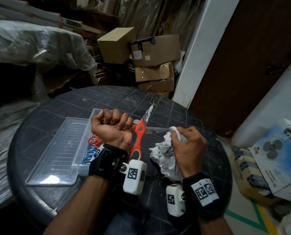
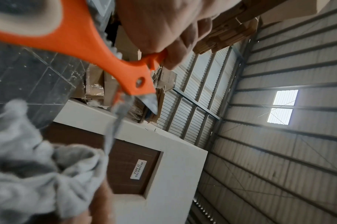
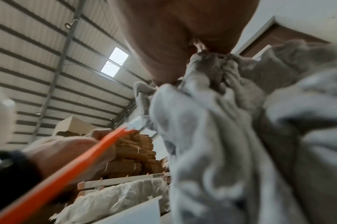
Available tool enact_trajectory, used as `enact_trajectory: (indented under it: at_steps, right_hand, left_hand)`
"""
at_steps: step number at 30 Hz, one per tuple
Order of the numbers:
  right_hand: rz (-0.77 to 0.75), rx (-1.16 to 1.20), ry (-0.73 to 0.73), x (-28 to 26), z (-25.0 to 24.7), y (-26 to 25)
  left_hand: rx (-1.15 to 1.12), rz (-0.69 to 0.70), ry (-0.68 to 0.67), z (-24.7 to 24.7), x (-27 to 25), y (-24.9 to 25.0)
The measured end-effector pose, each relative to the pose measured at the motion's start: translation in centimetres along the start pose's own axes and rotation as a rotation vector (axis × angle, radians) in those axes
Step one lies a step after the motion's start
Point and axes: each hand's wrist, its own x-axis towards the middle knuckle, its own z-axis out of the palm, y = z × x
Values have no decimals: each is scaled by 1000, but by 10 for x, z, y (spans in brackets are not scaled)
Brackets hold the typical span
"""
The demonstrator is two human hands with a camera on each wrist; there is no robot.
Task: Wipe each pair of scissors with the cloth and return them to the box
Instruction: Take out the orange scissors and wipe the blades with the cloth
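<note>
My left hand [image 1: 113, 123] grips the upper handle of large orange scissors [image 1: 138, 133], which are spread apart above the table. One blade points right into the white cloth [image 1: 165, 150]; the other blade [image 1: 149, 112] points up and away. My right hand [image 1: 183, 138] pinches the cloth around the blade's tip. The left wrist view shows the orange scissors [image 2: 98, 50] with both blades splayed and the cloth [image 2: 41, 166] at the lower blade. In the right wrist view the cloth [image 3: 231, 136] fills the right side beside the orange scissors [image 3: 71, 171]. The clear plastic box [image 1: 83, 160] holds red and blue scissors [image 1: 93, 146].
The box's clear lid [image 1: 56, 153] lies left of the box on the round dark table [image 1: 200, 116]. Cardboard boxes [image 1: 151, 61] are stacked behind the table. More boxes [image 1: 263, 167] sit on the floor at right, by a brown door [image 1: 243, 56].
</note>
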Motion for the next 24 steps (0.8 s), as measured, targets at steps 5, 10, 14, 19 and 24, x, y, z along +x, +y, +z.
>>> enact_trajectory:
  at_steps: [5, 10, 14, 19, 24]
  right_hand:
    - [-15, 4, 142, 6, -13, -9]
    - [-178, 128, 14, -10, 16, -52]
    - [-159, 128, -76, -15, 31, -53]
    - [-137, 44, -58, -8, 25, -30]
    - [25, 1, 46, 5, 2, 3]
  left_hand:
    - [23, -3, -14, -3, 2, 0]
    - [33, 1, 6, -1, 1, 1]
    - [20, 6, 23, 0, 1, 1]
    - [27, 8, 20, 2, -3, 0]
    - [30, 12, -16, 3, -3, -1]
